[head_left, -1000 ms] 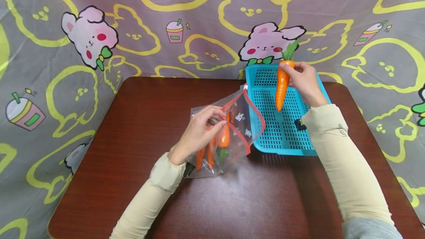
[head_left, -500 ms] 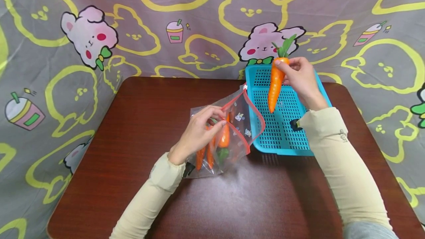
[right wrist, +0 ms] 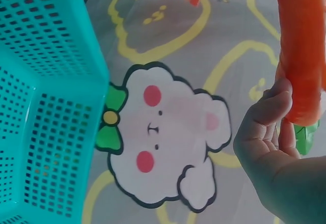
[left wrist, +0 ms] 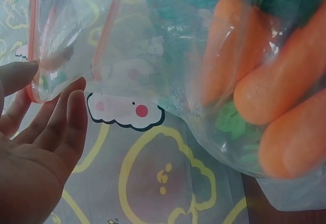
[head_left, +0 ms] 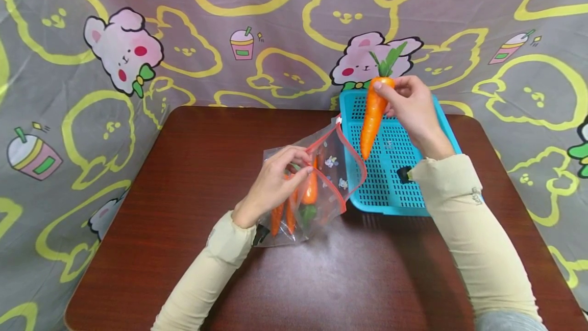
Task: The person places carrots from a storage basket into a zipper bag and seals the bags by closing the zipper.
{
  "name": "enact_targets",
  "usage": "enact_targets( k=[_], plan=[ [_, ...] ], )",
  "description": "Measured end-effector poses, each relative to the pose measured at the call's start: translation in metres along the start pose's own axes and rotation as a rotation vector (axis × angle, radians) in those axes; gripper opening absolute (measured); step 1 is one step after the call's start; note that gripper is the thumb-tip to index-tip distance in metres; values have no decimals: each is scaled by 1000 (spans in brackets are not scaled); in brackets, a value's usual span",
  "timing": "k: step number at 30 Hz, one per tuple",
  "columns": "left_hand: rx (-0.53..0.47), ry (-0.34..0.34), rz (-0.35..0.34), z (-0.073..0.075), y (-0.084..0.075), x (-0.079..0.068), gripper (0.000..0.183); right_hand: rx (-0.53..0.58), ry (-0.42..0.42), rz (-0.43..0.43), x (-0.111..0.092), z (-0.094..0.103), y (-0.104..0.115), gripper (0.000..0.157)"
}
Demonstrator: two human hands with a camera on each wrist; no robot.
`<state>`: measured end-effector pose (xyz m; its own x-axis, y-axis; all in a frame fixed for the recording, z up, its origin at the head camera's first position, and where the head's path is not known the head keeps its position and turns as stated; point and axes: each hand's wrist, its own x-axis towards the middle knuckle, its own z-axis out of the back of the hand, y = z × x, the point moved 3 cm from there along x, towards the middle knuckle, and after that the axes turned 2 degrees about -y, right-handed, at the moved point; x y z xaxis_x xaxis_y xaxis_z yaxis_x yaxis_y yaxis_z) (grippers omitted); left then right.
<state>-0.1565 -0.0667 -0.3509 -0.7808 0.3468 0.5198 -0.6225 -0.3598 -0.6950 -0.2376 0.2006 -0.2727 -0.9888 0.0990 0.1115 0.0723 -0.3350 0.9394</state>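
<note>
My right hand [head_left: 412, 111] pinches an orange carrot [head_left: 374, 111] near its leafy green top, its tip pointing down over the left part of a blue basket [head_left: 390, 209]. In the right wrist view the thumb presses against the thick end of the carrot [right wrist: 303, 51]. My left hand [head_left: 277, 180] pinches the red-edged mouth of a clear zip bag [head_left: 328, 218], which gapes toward the basket. Several carrots [left wrist: 285, 81] with green leaves lie inside the bag, partly covered by the left hand in the head view.
The brown table [head_left: 193, 167] carries both bag and basket, the basket at the back right near the patterned cloth [head_left: 275, 24]. The bag's mouth overlaps the basket's left rim in the head view.
My right hand has moved left with the carrot, bringing it from over the basket's middle toward the bag's mouth. The left hand and the bag have stayed put.
</note>
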Motion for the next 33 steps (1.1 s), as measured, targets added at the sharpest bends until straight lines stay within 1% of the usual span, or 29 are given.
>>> enact_targets(
  k=[5,9,17,21,27,33],
  plan=[
    [1,-4,4,0,-1,0,18,-22,9,6,-7,-4,5,42],
    [1,-6,3,0,-1,1,19,-49,13,10,-12,-7,6,45],
    [2,-10,3,0,-1,0,19,-78,20,19,-20,-11,7,48],
    [-3,-11,2,0,0,1,20,-115,36,27,-25,-15,6,52],
    [-9,-10,0,0,0,2,19,-147,53,39,-30,-22,0,54],
    [-23,-14,3,-1,0,2,20,-178,78,30,-37,-29,-5,59]
  ],
)
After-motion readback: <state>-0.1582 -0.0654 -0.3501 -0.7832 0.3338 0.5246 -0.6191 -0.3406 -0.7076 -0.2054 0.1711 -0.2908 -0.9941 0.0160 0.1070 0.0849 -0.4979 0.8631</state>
